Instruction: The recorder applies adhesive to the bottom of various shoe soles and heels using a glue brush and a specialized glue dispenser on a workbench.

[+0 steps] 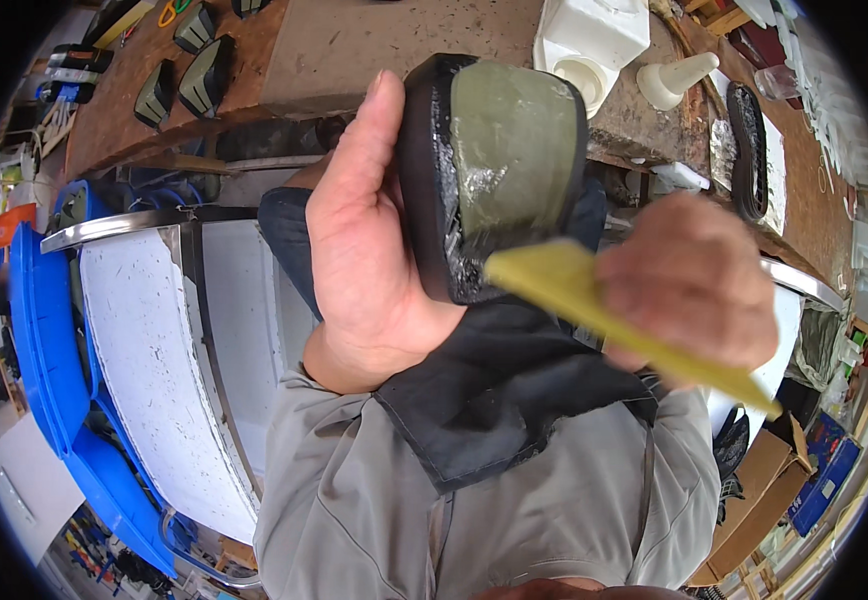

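Upright above my lap, my left hand (pixel 364 260) holds a rounded black shell with an olive-green panel (pixel 514 140). My thumb points up along its left side, and the fingers behind it are hidden. Wet-looking shine covers the panel and the black rim along its left and lower edges. In my right hand (pixel 694 285), blurred by motion, is a flat yellow strip (pixel 604 315). Its left end lies at the lower edge of the shell; whether they touch I cannot tell. Below both hands, a black cloth (pixel 494 390) lies over my grey shirt.
Similar black-and-green pieces (pixel 204 78) lie on the brown workbench (pixel 354 50) at the far left. A white container (pixel 594 50), a pale funnel-shaped piece (pixel 674 80) and a black ribbed part (pixel 747 150) are at the right. Blue bins (pixel 54 350) stand left; a cardboard box (pixel 754 490) sits right.
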Action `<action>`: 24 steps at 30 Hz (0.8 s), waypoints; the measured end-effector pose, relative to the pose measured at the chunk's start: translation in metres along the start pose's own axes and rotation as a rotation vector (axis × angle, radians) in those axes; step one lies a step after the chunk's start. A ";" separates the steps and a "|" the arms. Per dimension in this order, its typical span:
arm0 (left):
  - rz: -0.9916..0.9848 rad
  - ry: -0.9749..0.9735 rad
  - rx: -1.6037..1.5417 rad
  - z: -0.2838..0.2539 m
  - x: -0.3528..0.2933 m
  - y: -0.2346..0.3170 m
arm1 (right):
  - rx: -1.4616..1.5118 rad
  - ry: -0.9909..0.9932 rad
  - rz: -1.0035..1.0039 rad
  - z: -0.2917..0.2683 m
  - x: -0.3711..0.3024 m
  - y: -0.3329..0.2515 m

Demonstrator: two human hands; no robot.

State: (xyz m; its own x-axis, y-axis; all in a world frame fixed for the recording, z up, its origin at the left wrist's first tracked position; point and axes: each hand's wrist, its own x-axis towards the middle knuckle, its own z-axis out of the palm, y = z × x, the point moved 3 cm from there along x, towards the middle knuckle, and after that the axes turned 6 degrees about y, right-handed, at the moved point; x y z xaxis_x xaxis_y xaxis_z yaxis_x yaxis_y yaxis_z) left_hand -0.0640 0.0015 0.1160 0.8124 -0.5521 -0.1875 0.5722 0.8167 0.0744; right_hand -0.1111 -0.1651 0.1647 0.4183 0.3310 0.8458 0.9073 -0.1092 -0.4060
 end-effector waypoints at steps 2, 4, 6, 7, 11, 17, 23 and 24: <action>-0.041 0.006 -0.070 -0.002 0.000 0.002 | 0.138 -0.150 -0.175 0.004 0.001 -0.003; -0.087 -0.037 -0.091 -0.003 -0.001 0.004 | 0.148 -0.085 -0.163 0.002 0.004 -0.002; -0.139 -0.076 -0.095 -0.005 -0.002 0.004 | -0.114 0.124 -0.085 -0.005 0.009 0.010; -0.158 -0.077 -0.119 -0.006 -0.001 0.006 | -0.041 0.000 -0.006 -0.006 0.011 0.008; -0.208 -0.086 -0.168 -0.008 -0.002 0.006 | 0.262 -0.244 -0.111 -0.014 0.023 0.001; -0.141 0.099 -0.007 -0.007 -0.006 0.005 | 0.089 -0.118 -0.126 -0.012 0.029 0.025; -0.158 0.018 -0.092 -0.002 -0.008 0.005 | 0.180 -0.055 -0.148 -0.019 0.019 0.014; -0.143 0.076 -0.066 -0.004 -0.008 0.005 | 0.159 -0.107 -0.160 -0.020 0.018 0.018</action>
State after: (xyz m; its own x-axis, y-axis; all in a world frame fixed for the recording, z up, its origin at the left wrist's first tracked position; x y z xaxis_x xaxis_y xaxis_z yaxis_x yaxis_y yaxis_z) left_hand -0.0682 0.0106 0.1139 0.7111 -0.6513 -0.2649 0.6706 0.7415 -0.0227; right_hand -0.0859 -0.1801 0.1799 0.2557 0.4308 0.8655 0.9400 0.0984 -0.3267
